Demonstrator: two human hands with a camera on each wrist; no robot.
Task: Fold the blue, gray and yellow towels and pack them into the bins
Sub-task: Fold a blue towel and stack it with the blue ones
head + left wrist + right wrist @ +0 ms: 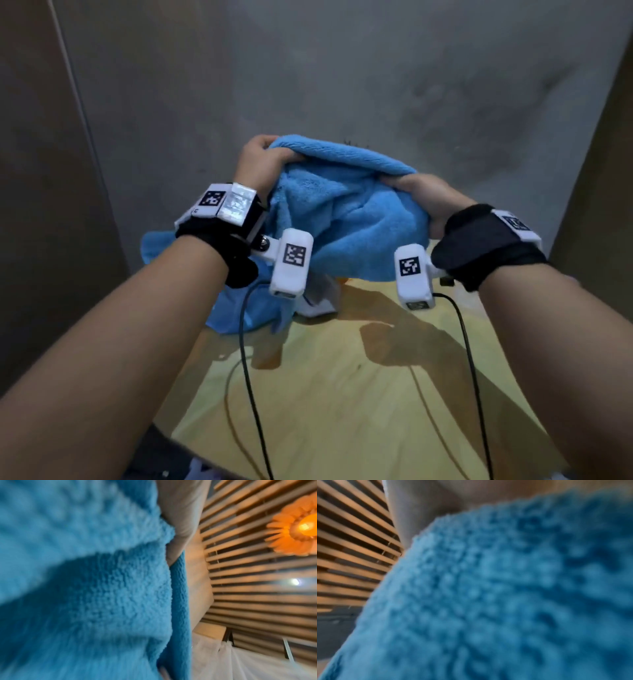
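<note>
A fluffy blue towel (346, 219) hangs bunched in the air above the far end of a yellow table (342, 394). My left hand (262, 161) grips its upper left edge, fingers curled into the cloth. My right hand (424, 198) grips the upper right edge. The towel's lower left part (239, 308) droops onto the table. In the left wrist view the blue towel (85, 588) fills the left half, with part of my hand (181, 520) beside it. In the right wrist view the blue towel (505, 595) fills most of the picture, blurred. No gray towel, yellow towel or bin shows.
A grey wall (342, 68) stands close behind the table. Something white (318, 298) lies under the towel's hanging edge. Two black cables (253, 394) run across the table from the wrist cameras. A slatted wooden ceiling (257, 574) and an orange lamp (302, 526) show in the left wrist view.
</note>
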